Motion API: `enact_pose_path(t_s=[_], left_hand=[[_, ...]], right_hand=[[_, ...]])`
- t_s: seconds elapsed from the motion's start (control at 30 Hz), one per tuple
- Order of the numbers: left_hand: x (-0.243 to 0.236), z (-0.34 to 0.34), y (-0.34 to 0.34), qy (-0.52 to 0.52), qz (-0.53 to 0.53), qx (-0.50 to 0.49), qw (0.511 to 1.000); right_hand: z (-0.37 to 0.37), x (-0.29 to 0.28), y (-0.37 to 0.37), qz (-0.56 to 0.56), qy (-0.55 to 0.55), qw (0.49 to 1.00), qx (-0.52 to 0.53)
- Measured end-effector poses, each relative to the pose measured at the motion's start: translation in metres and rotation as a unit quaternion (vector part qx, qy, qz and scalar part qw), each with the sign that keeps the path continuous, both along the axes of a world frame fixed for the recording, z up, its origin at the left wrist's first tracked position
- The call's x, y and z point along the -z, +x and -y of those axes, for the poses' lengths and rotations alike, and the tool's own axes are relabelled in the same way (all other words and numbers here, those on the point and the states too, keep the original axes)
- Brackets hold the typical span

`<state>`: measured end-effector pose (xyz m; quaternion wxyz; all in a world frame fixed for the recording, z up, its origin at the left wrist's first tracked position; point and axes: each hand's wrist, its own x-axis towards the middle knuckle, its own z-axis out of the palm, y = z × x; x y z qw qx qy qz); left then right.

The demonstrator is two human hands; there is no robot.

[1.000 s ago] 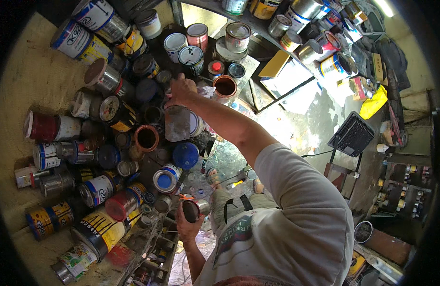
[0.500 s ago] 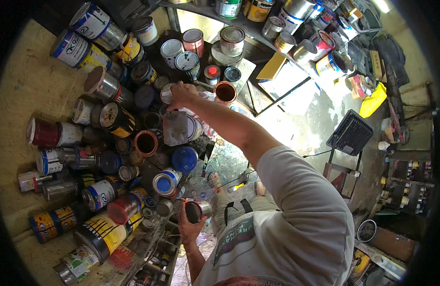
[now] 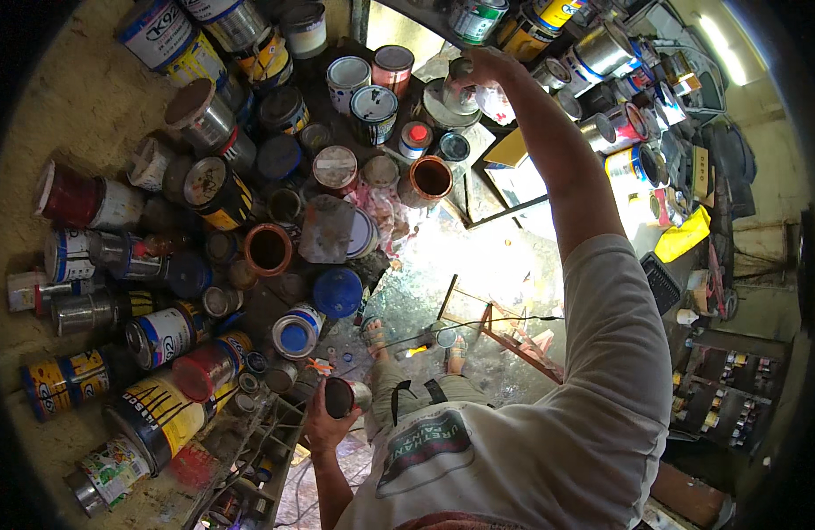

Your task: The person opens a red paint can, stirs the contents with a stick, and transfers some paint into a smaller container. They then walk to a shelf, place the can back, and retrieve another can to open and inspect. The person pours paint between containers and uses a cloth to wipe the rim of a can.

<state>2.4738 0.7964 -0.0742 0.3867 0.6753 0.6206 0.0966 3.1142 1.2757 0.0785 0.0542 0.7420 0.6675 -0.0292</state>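
Note:
My left hand (image 3: pixel 326 426) is wrapped round a small open paint can (image 3: pixel 340 398), dark inside, low in front of my body. My right arm reaches far forward. Its hand (image 3: pixel 489 67) is closed on the top of a silver metal can (image 3: pixel 461 95), which is over a wide round lid (image 3: pixel 438 108). A whitish, reddish-stained piece (image 3: pixel 496 104), perhaps cloth, shows under that hand; whether it is gripped I cannot tell. Nearby are a small can with a red cap (image 3: pixel 415 136) and an open can with a rusty-brown rim (image 3: pixel 430 179).
Paint cans crowd the bench at left, among them a blue-lidded can (image 3: pixel 338 293) and a large yellow-and-black can (image 3: pixel 155 406). More tins fill the shelf (image 3: pixel 416 19) at the back. A cable (image 3: pixel 513 320) crosses above the floor near a wooden frame (image 3: pixel 522 349).
My right hand has left a can among the others on the bench and moved forward and right to the silver can. My left hand still holds the small paint can. The view has shifted.

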Motion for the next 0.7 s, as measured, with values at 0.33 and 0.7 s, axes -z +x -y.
enact_pose_path(t_s=[0.33,0.7], left_hand=[[-0.009,-0.012,0.012,-0.021,0.016,0.009,1.000],[-0.008,-0.027,0.041,-0.042,0.030,0.035,0.998]], right_hand=[[-0.033,-0.013,0.002,0.053,-0.132,0.988,-0.059],[-0.026,-0.025,-0.018,0.036,-0.093,0.995,0.013]])
